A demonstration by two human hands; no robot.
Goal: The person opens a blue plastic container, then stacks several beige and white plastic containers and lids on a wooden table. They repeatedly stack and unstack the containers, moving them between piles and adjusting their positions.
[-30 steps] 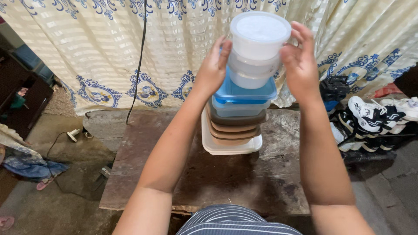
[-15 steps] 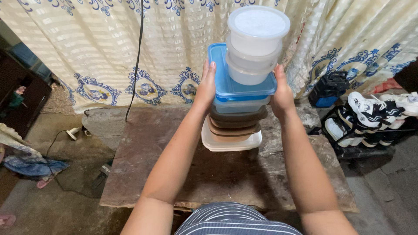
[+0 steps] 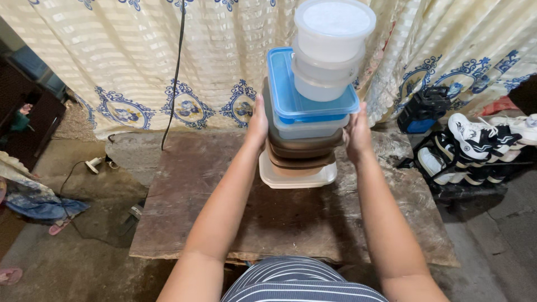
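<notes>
1. On the worn wooden desk (image 3: pixel 268 223), a stack of food containers (image 3: pixel 305 128) stood toward the far edge, close to the patterned curtain (image 3: pixel 140 61).
2. The left hand (image 3: pixel 257 124) pressed flat against the stack's left side and the right hand (image 3: pixel 356 134) against its right, fingers spread along the brown containers, clamping the stack between them.
3. The white tray-like container (image 3: pixel 296 178) at the bottom rested on the desk.
4. Counted from the top: two round clear tubs (image 3: pixel 330 50), one rectangular box with a blue lid (image 3: pixel 305 100), two or three brown containers (image 3: pixel 302 151), the exact number hard to tell, and the one white base.
5. The near half of the desk lay bare, giving room in front of the stack; its left and right edges stood well apart from the stack.
6. To the right, several pairs of shoes (image 3: pixel 475 148) sat on a low rack, and a black cable (image 3: pixel 173 84) hung down the curtain.
</notes>
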